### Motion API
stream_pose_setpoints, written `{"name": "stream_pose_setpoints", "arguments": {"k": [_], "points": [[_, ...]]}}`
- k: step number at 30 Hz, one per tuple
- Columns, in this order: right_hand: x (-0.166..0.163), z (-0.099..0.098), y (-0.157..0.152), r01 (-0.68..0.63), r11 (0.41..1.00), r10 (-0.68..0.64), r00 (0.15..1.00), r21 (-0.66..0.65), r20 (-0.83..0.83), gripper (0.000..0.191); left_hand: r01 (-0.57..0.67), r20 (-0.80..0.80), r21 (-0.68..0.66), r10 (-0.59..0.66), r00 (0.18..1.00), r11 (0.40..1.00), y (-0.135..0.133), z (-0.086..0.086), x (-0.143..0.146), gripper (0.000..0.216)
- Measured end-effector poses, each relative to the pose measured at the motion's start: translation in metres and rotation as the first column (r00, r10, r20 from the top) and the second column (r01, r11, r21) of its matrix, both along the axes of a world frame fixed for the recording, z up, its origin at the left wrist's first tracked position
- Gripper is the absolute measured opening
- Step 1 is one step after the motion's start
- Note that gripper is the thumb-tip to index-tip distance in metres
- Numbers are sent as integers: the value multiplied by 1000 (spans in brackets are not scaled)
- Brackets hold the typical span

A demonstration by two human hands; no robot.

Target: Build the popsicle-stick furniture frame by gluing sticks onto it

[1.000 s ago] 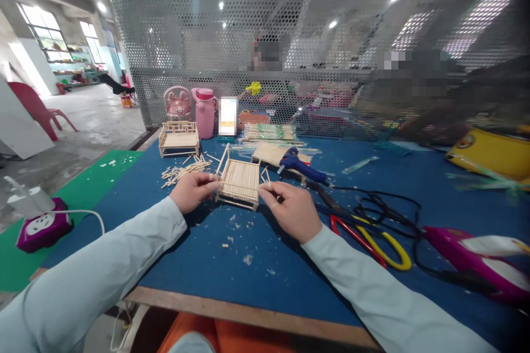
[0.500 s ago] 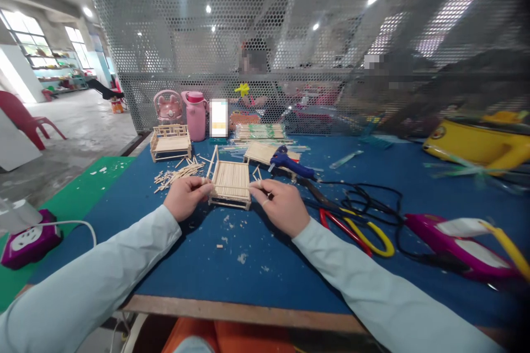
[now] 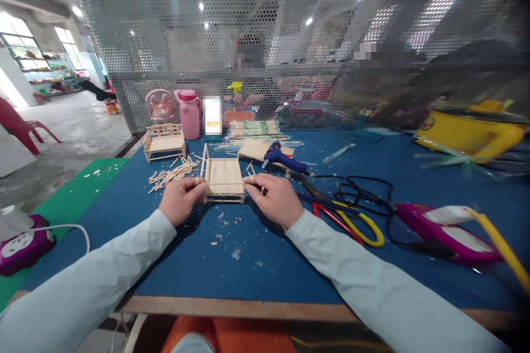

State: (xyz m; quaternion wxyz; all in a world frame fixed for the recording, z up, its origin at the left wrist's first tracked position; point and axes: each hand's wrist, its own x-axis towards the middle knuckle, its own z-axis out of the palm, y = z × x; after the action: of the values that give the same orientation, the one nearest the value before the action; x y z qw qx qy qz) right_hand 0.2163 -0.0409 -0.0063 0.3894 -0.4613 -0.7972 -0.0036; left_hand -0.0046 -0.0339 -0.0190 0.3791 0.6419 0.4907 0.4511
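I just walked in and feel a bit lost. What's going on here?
A person's left hand and right hand pinch what looks like a thin stick at the near side of a small wooden model. A glue gun lies beyond the right hand. Loose sticks and a miniature bench are beyond the left.

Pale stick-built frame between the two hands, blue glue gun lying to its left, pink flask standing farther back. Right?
One thing off: the blue, pistol-shaped glue gun lies to the right of the pale wooden stick-built frame, as the head view shows. The frame is between the left hand and right hand, and the pink cylindrical flask stands farther back.
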Motion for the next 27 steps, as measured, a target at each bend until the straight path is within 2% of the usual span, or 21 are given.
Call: {"name": "stream_pose_setpoints", "arguments": {"k": [12,17,21,27], "points": [[2,-1,-2,3,1000,-3,1000,-2,17,18,2,27,-29,-2,1000,1000,-2,8,1,28],[3,-2,-1,8,1000,-8,1000,9,25,19,52,50,-49,-50,997,997,2,4,-1,28],[3,-2,-1,6,999,-8,999,34,33,19,47,74,-43,-44,996,998,4,0,-1,32],[2,-1,-2,16,998,-18,999,58,40,19,-5,-19,19,6,1000,1000,0,6,1,25]]}}
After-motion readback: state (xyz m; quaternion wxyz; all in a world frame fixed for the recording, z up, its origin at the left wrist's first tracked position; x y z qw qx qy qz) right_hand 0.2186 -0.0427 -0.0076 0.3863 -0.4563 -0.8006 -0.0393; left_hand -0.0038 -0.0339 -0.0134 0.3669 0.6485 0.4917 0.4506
